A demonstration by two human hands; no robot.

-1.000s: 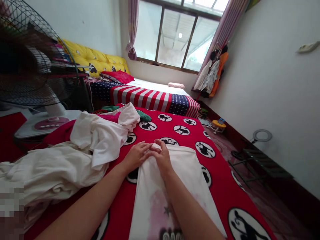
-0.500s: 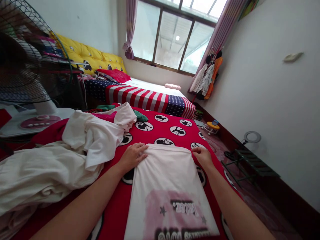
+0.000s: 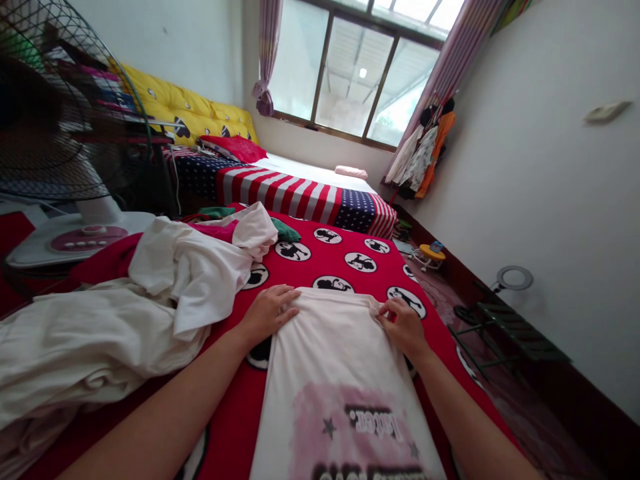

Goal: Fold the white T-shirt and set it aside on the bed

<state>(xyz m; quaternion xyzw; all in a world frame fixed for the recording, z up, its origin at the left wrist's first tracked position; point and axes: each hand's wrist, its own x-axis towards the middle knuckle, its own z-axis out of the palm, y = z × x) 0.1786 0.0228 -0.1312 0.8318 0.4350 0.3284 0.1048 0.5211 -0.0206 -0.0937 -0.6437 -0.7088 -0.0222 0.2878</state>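
A white T-shirt (image 3: 335, 353) lies lengthwise on a red cloth (image 3: 320, 263) printed with black figures in white circles. Its pink print, with upside-down lettering and stars, is toward me. At the far left corner, my left hand (image 3: 273, 312) has its fingers closed over the shirt's edge, the thumb on top. My right hand (image 3: 403, 328) pinches the far right corner between thumb and fingers, and the fabric bunches slightly there. Left of the shirt lies a crumpled pile of white clothes (image 3: 200, 273).
An electric fan (image 3: 90, 227) stands at the left. Behind the red cloth is a bed with a stars-and-stripes cover (image 3: 285, 193), below a window. Along the right wall are a dark green folding stool (image 3: 520, 330), a ring light (image 3: 515, 277) and a small yellow stool (image 3: 432, 253).
My right hand has drawn the shirt's far right corner slightly inward, toward the left, and that edge has puckered. My left hand keeps its place on the other corner. The view has shifted slightly.
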